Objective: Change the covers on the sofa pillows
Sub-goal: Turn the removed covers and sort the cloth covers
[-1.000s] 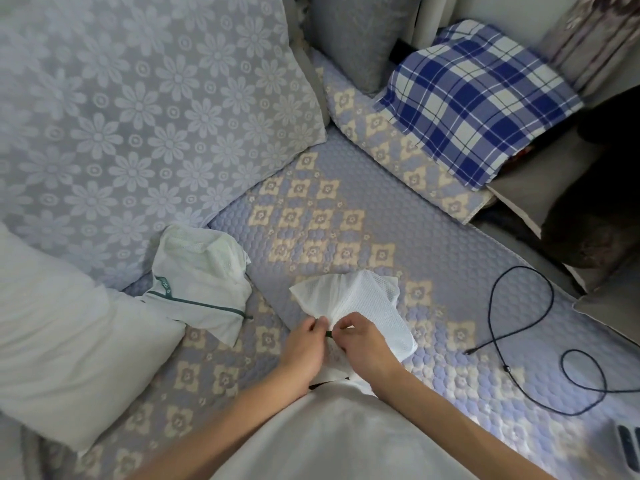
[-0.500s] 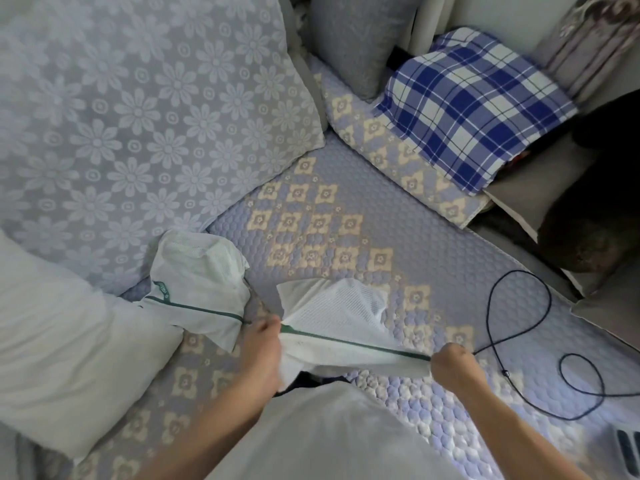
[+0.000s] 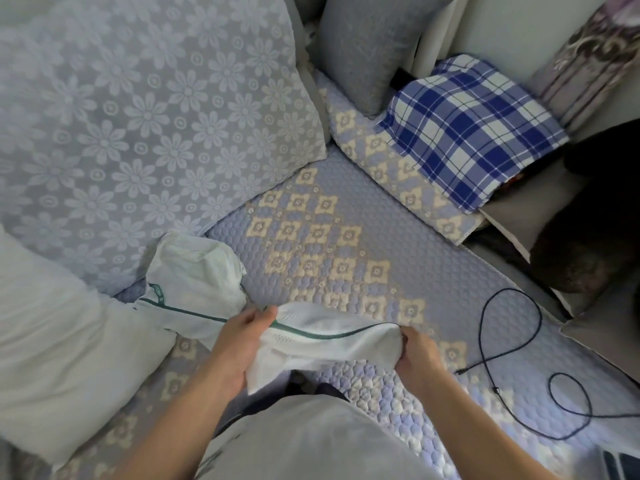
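A white mesh pillow cover (image 3: 322, 344) with a green zipper edge is stretched between my hands just above the sofa seat. My left hand (image 3: 239, 337) grips its left end and my right hand (image 3: 415, 351) grips its right end. A second white cover (image 3: 194, 289) with the same green trim lies crumpled on the seat to the left. A bare white pillow (image 3: 59, 344) rests at the far left, touching that second cover.
A large floral lace cushion (image 3: 138, 126) leans at the back left. A grey cushion (image 3: 367, 46) and a blue plaid pillow (image 3: 474, 129) sit at the back right. A black cable (image 3: 512, 344) loops over the quilted seat (image 3: 346, 220) on the right.
My hands were together at the cover's zipper, then drew apart, pulling its green edge out. The cover now hangs stretched between them, with the right hand a little nearer.
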